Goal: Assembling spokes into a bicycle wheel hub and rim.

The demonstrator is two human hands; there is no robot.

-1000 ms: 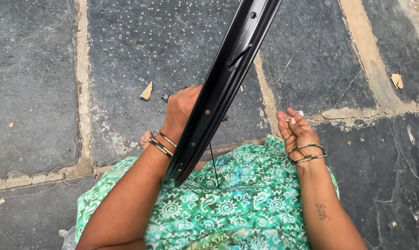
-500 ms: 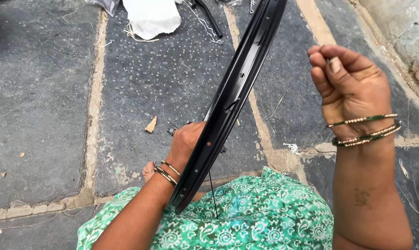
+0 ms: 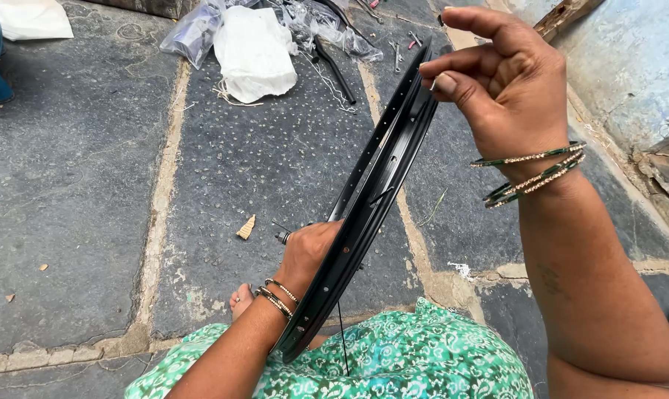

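Note:
A black bicycle wheel rim (image 3: 379, 177) with spoke holes stands tilted on edge, its lower end resting on my lap in green patterned cloth (image 3: 423, 362). My left hand (image 3: 312, 255) wraps it from behind near the lower part, with a small metal piece (image 3: 283, 237) sticking out of the fist. My right hand (image 3: 504, 81), with bangles on the wrist, is raised at the rim's top, thumb and curled fingers pinching its edge. A thin dark spoke (image 3: 342, 340) hangs from the rim over my lap. My toes (image 3: 242, 299) show beside the left wrist.
The ground is dark stone slabs with pale joints. White cloth (image 3: 253, 52), clear plastic bags (image 3: 194, 29) and scattered metal parts (image 3: 334, 66) lie at the far side. A small wood chip (image 3: 246, 227) lies left of the rim. A bluish wall (image 3: 630, 66) runs along the right.
My right hand has lifted from my lap up to the top of the rim. The view has tilted upward, showing the cloth and bags. My left hand stays on the rim.

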